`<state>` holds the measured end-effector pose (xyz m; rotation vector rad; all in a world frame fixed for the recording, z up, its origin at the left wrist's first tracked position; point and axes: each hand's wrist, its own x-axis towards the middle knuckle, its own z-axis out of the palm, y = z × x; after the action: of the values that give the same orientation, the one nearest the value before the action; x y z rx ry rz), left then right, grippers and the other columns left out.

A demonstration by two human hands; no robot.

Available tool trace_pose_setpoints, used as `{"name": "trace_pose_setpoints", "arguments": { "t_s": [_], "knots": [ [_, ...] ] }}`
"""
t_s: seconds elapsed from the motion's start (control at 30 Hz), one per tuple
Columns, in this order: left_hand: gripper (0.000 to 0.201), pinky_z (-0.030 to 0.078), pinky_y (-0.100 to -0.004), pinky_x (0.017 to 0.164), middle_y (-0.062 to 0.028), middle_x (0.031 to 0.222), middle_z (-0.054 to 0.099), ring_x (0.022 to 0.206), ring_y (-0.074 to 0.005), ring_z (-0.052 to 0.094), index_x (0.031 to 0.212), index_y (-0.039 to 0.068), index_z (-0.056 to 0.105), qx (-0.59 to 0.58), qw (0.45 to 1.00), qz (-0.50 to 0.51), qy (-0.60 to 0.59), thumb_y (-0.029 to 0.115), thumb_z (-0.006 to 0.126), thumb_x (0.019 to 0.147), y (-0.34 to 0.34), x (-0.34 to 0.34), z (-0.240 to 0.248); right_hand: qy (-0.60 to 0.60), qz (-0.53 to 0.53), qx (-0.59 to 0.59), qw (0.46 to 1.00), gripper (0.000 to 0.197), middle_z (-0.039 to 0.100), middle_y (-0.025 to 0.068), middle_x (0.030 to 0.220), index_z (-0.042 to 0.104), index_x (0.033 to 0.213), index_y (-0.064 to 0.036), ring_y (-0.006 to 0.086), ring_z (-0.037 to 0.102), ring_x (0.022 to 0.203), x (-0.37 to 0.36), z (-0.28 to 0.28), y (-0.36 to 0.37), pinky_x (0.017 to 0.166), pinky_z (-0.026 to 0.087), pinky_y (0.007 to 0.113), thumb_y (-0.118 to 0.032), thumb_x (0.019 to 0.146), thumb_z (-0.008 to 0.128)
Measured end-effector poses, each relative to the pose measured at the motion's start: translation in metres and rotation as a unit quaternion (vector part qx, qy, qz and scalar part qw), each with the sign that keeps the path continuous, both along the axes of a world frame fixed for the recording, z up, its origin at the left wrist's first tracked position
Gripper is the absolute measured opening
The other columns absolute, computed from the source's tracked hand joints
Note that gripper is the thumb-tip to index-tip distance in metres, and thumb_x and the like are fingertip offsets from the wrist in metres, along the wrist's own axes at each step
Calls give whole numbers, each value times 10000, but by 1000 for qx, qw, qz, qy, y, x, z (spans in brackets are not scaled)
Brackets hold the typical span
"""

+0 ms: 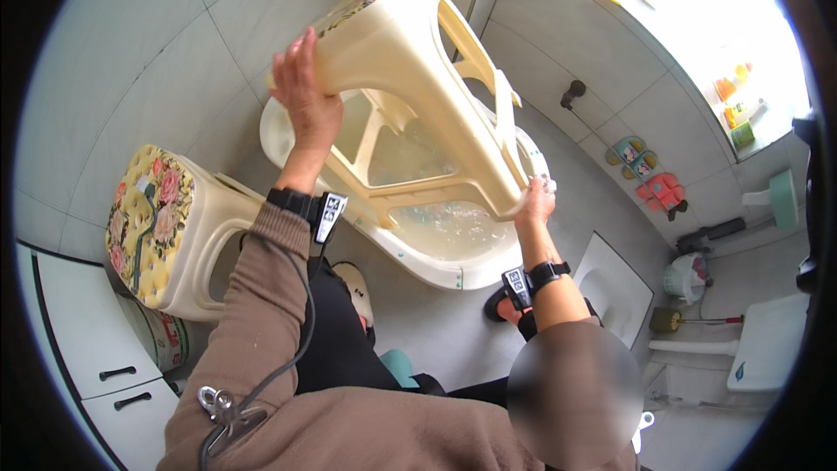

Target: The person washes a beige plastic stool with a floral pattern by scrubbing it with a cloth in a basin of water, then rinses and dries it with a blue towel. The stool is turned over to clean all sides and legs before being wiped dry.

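Note:
Both my hands hold a cream plastic stool tilted on its side above a white tub of bubbly water. My left hand grips it by the edge near the flower-patterned seat. Lower down, my right hand is closed around the end of a leg. The stool's open frame faces the water, and through it the tub shows. Whether the stool touches the tub's rim, I cannot tell. A second cream stool with a rose-patterned seat stands by my left forearm, and a dark strap-like thing lies on that seat.
A squat toilet is set in the floor at right. A white cabinet stands at lower left. Slippers hang on the right wall below a bright window ledge with bottles. A white cistern and a brush are at far right.

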<state>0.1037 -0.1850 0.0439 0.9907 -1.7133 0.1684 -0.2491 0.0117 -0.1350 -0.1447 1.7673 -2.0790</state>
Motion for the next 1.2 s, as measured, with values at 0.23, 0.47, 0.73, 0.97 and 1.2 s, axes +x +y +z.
{"name": "trace_pose_setpoints", "arguments": {
  "t_s": [0.23, 0.47, 0.73, 0.97, 1.2],
  "knots": [
    [908, 217, -622, 1137, -98, 1406, 466, 1383, -356, 364, 1522, 164, 364, -76, 989, 78, -96, 173, 824, 739, 31, 12, 16, -70, 53, -8, 996, 516, 555, 137, 1399, 480, 1390, 38, 223, 547, 1247, 22, -86, -75, 1058, 424, 335, -119, 926, 639],
    [938, 294, -523, 1079, -90, 1330, 424, 1261, -319, 420, 1481, 194, 389, 7, 974, 78, -214, 281, 871, 680, 9, 3, -22, -163, -14, 4, 986, 280, 637, 95, 1109, 555, 1198, -10, 219, 624, 975, 10, -165, -109, 834, 524, 387, -113, 944, 611],
    [1066, 262, -503, 1098, -123, 1407, 406, 1317, -318, 395, 1483, 161, 331, -7, 975, 33, -218, 365, 917, 616, -4, -33, -24, 70, 12, 377, 924, 319, 636, 190, 1183, 598, 1251, -33, 361, 632, 1052, -11, -182, -41, 911, 520, 462, -153, 956, 582],
    [1056, 260, -526, 1101, -147, 1446, 395, 1323, -331, 387, 1542, 162, 251, 40, 969, 16, -243, 631, 757, 743, 1, -24, -27, 363, 523, 515, 574, 360, 662, 219, 1178, 644, 1161, -26, 406, 631, 1092, 61, -244, -20, 912, 526, 454, -107, 811, 638],
    [772, 309, -498, 1043, -78, 1372, 460, 1216, -309, 442, 1515, 301, 384, 76, 968, 10, -240, 661, 608, 870, 11, -19, -22, 358, 658, 329, 575, 254, 689, 247, 985, 650, 1039, -73, 438, 649, 971, 71, -81, -37, 808, 530, 496, -124, 791, 634]
  ]
}}
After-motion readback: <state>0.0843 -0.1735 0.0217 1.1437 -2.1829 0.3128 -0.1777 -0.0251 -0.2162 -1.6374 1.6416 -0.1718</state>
